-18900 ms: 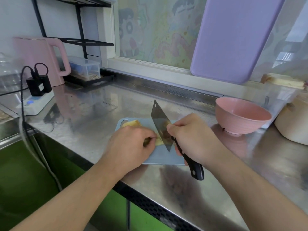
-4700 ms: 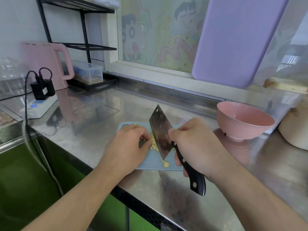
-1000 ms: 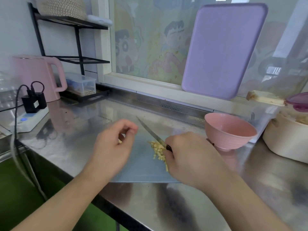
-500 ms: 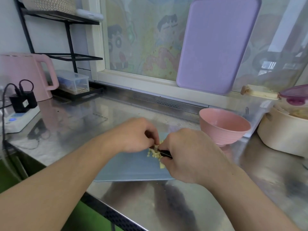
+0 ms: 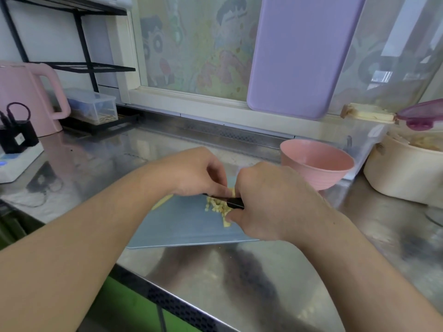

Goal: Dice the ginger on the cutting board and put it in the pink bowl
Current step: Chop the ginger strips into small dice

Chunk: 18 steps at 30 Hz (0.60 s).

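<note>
A pile of diced ginger lies on the blue-grey cutting board near the counter's front edge. My right hand grips the handle of the knife, whose dark blade lies low over the pile, pointing left. My left hand reaches in from the left, its curled fingertips pinching the blade just above the ginger. One uncut ginger strip lies at the board's left edge. The pink bowl stands to the right behind the board, and no ginger shows in it.
The steel counter holds a cream pot at the right. A pink kettle, a power strip and a clear box are at the left. A purple board leans on the window.
The chopping seen earlier has stopped. Over the last second my left hand moved right onto the knife blade, and the blade dropped low over the diced pile.
</note>
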Each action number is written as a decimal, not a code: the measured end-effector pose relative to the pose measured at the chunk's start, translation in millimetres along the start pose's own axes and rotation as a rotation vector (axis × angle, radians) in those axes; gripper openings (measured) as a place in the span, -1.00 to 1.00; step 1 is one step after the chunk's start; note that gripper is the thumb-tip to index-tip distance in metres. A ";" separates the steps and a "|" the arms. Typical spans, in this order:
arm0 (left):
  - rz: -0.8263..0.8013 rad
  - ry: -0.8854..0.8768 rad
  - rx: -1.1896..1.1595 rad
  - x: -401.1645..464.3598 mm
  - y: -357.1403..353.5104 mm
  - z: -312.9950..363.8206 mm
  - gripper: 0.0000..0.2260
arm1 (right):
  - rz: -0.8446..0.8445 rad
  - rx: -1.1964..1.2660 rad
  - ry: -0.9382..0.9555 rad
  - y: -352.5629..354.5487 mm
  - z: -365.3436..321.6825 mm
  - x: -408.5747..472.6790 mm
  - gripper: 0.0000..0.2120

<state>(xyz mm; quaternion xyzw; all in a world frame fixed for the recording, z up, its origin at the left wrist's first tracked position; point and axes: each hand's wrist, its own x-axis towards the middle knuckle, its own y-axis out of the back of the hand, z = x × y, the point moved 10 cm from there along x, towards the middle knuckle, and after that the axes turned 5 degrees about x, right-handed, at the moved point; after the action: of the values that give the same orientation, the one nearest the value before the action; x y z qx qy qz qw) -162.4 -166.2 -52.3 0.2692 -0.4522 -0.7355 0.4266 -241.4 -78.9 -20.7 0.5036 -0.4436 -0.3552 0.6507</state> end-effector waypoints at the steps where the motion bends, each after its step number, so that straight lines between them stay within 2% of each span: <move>1: 0.019 -0.001 0.010 3.7 -1.3 1.9 -0.88 | 0.002 0.010 -0.004 1.0 1.2 0.0 -0.46; 6: 0.099 0.039 0.117 18.8 -4.6 0.2 -0.88 | 0.008 0.059 -0.013 3.3 5.7 -0.4 -0.53; 9: 0.180 0.062 -0.025 17.6 8.9 -10.5 -0.90 | 0.024 0.090 0.000 2.6 9.1 1.5 -0.68; 12: 0.225 0.068 -0.183 9.8 26.2 -23.0 -0.83 | 0.042 0.098 0.020 3.5 15.0 2.9 -0.67; 15: 0.142 0.053 -0.141 4.8 30.1 -28.7 -0.70 | 0.069 0.099 0.050 6.1 18.6 2.9 -0.67; 18: 0.009 0.045 -0.014 4.2 16.1 -28.1 -0.69 | 0.066 0.109 0.056 4.8 22.4 4.2 -0.68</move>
<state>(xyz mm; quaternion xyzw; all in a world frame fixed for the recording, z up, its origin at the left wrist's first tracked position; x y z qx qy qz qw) -136.3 -185.7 -50.5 0.2809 -0.4386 -0.7304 0.4419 -260.8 -89.2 -12.9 0.5330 -0.4605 -0.2946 0.6458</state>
